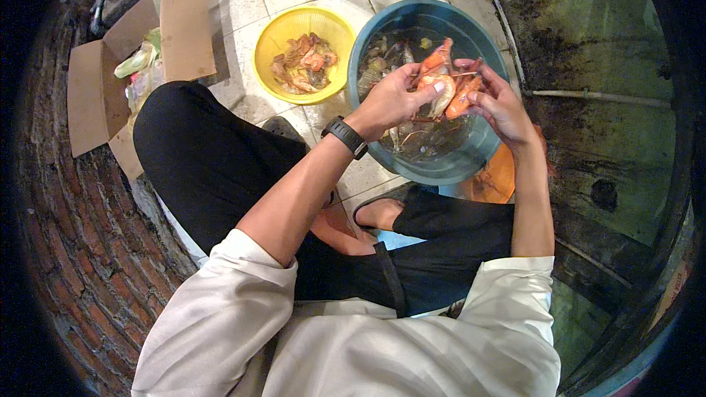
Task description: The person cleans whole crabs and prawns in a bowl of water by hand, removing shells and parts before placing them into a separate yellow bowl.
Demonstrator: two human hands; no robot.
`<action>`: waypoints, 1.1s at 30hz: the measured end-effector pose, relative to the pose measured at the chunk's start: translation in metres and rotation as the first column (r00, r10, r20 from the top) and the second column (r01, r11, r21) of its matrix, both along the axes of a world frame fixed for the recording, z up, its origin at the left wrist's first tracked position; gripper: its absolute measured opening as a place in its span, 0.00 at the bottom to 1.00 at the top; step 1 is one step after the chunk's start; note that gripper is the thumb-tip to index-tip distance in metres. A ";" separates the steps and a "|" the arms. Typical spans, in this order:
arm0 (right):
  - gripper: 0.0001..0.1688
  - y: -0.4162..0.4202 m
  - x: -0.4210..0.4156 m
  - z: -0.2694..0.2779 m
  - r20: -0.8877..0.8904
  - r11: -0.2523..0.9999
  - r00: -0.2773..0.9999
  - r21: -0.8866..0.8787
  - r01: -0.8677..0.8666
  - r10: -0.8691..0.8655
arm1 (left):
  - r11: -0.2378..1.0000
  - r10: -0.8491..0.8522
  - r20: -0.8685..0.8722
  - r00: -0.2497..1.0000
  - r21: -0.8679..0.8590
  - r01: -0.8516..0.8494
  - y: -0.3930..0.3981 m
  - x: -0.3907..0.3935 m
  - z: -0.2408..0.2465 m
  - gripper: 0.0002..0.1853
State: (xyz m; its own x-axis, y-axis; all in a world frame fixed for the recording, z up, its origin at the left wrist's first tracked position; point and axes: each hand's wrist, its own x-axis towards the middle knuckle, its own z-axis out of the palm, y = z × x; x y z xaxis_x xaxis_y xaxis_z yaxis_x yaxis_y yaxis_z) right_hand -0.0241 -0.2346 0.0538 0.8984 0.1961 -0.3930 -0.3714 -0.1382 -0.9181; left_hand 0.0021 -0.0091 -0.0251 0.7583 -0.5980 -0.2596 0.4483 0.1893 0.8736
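Observation:
Over a round blue-green plastic tub [436,176], both hands are raised close together with orange crustacean pieces, apparently prawns. My left hand [394,94], with a black watch at the wrist, pinches a pale, curled prawn [441,88] between thumb and fingers. An orange shell piece [464,98] is gripped in the fingers of my right hand [499,102], nearly touching it. Cloudy water [424,146] in the tub holds loose shells and thin legs; the hands hide part of it. To the tub's left stands a yellow plastic colander [265,74] with brownish-orange pieces [306,63] inside.
An orange basin [493,176] sits partly under the tub's near right side. Left of the colander is an open cardboard box [187,27] holding plastic bags [140,66]. My bent legs frame the tiled floor [353,176]. Brickwork [99,242] lies left, a dark stained surface [595,121] right.

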 end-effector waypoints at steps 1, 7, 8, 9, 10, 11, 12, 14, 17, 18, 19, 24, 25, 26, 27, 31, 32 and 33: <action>0.29 0.006 0.001 -0.002 -0.005 1.000 1.000 0.001 0.017 -0.017 | 0.999 -0.027 0.018 0.999 -0.026 0.027 0.001 0.001 0.001 0.29; 0.29 0.027 -0.004 -0.016 0.127 0.957 0.992 -0.290 0.022 0.016 | 0.987 0.154 -0.048 0.987 -0.033 -0.156 -0.002 -0.001 0.001 0.16; 0.29 0.027 -0.007 -0.020 0.114 0.947 0.993 -0.320 0.023 0.015 | 0.986 0.164 -0.075 0.984 -0.023 -0.166 -0.003 -0.001 0.004 0.16; 0.29 0.030 -0.007 -0.024 0.102 0.937 0.995 -0.349 0.016 0.021 | 0.982 0.180 -0.053 0.982 -0.040 -0.182 -0.003 -0.001 0.000 0.16; 0.27 0.034 -0.006 -0.026 0.027 0.992 0.999 -0.122 0.021 -0.018 | 0.979 0.196 -0.030 0.980 -0.057 -0.198 -0.003 0.001 -0.005 0.16; 0.27 0.034 -0.005 -0.026 0.012 0.994 1.000 -0.104 0.020 -0.019 | 0.974 0.213 -0.008 0.977 -0.075 -0.213 -0.003 0.002 -0.009 0.16; 0.26 0.033 -0.004 -0.025 -0.002 0.996 1.000 -0.089 0.024 -0.024 | 0.978 0.199 -0.014 0.980 -0.061 -0.200 -0.004 0.002 -0.006 0.16; 0.25 0.029 -0.002 -0.027 -0.024 0.996 0.999 -0.084 0.027 -0.029 | 0.984 0.172 -0.025 0.985 -0.033 -0.173 -0.003 0.001 -0.001 0.16; 0.24 0.028 -0.003 -0.030 -0.011 0.991 1.000 -0.134 0.023 -0.025 | 0.980 0.189 0.103 0.977 0.039 -0.194 -0.004 0.000 -0.004 0.16; 0.25 0.032 -0.003 -0.031 0.014 0.986 1.000 -0.162 0.026 -0.024 | 0.980 0.198 0.063 0.978 0.007 -0.199 -0.004 0.001 -0.004 0.15; 0.26 0.035 -0.004 -0.031 0.039 0.981 0.999 -0.190 0.030 -0.023 | 0.978 0.206 0.023 0.978 -0.024 -0.206 -0.004 0.002 -0.004 0.15; 0.33 0.017 0.000 -0.006 -0.121 0.999 0.992 0.007 0.044 -0.043 | 0.957 0.289 -0.047 0.956 -0.007 -0.290 0.001 0.006 0.001 0.15; 0.35 0.008 0.001 -0.003 -0.141 0.996 0.989 0.074 0.046 -0.035 | 0.953 0.301 -0.052 0.952 -0.011 -0.302 0.001 0.006 0.002 0.15; 0.38 0.001 0.003 -0.001 -0.144 0.996 0.989 0.081 0.035 -0.023 | 0.949 0.314 -0.058 0.948 -0.015 -0.315 0.002 0.007 0.002 0.15; 0.39 -0.002 0.002 0.002 -0.131 0.994 0.991 0.099 0.039 -0.026 | 0.951 0.308 -0.059 0.949 -0.011 -0.309 0.003 0.007 0.003 0.15; 0.35 -0.007 0.000 0.012 -0.112 0.986 0.991 0.139 0.094 -0.079 | 0.956 0.290 -0.085 0.953 -0.021 -0.292 0.004 0.006 0.009 0.15; 0.33 -0.009 0.000 0.010 -0.117 0.988 0.988 0.109 0.111 -0.098 | 0.957 0.288 -0.087 0.954 -0.017 -0.290 0.004 0.005 0.011 0.15; 0.31 -0.011 0.000 0.009 -0.122 0.989 0.985 0.080 0.128 -0.118 | 0.957 0.286 -0.088 0.954 -0.013 -0.288 0.004 0.005 0.011 0.15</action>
